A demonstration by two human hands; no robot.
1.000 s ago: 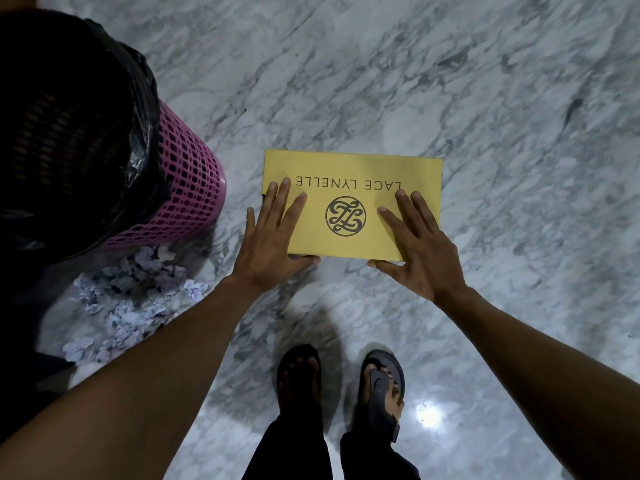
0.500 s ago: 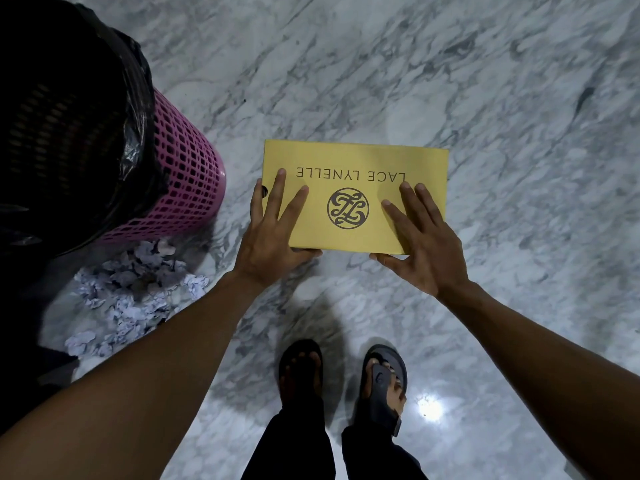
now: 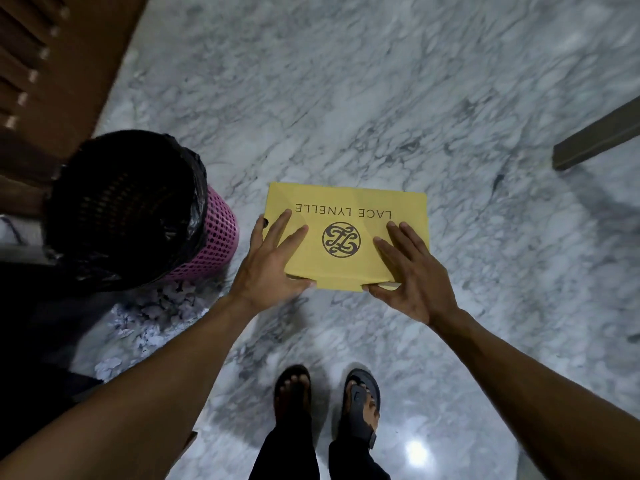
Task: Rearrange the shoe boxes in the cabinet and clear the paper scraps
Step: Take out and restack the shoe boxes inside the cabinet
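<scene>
Yellow "LACE LYNELLE" shoe box point(image 3: 341, 239) between hands point(image 3: 268, 271) point(image 3: 417, 282)

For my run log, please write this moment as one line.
left hand: holds yellow shoe box, left end | right hand: holds its right end | paper scraps: on floor beside pink bin

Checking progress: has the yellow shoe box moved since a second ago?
No, hardly: the yellow shoe box stays just right of the pink bin, perhaps slightly closer; the camera tilted up.
</scene>
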